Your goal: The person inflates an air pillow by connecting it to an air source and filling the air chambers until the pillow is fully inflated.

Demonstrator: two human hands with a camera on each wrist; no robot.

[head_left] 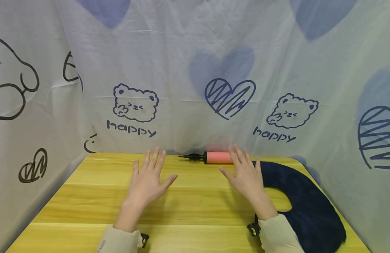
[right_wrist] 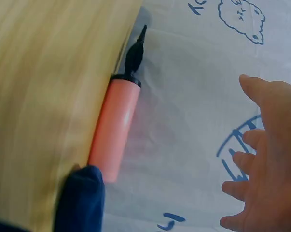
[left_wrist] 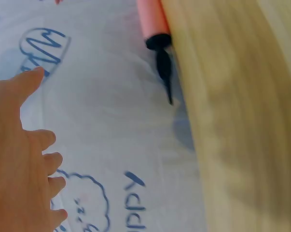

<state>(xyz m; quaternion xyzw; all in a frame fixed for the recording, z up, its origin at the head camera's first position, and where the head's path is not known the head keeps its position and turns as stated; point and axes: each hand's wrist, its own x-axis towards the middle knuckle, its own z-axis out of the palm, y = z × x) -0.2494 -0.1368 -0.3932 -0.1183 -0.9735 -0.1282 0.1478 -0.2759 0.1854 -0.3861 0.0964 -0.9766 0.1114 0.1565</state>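
Both hands are held over the wooden table with fingers spread and nothing in them. My left hand (head_left: pixel 147 184) is left of the middle, thumb pointing inward. My right hand (head_left: pixel 247 177) overlaps the end of a pink hand air pump (head_left: pixel 218 157) in the head view. This pump lies along the table's far edge, its black nozzle (head_left: pixel 193 156) pointing left. Beside the right hand and under its forearm lies a dark navy, U-shaped neck pillow (head_left: pixel 312 200). In the right wrist view the whole pink barrel (right_wrist: pixel 115 125) shows, one end near the pillow's tip (right_wrist: pixel 82 198).
The yellow wood-grain table (head_left: pixel 87 203) is enclosed by white cloth (head_left: pixel 179 88) printed with hearts and bears, hanging behind and at both sides. The pillow reaches close to the table's right edge. A small black device (head_left: pixel 253 228) sits at each sleeve cuff.
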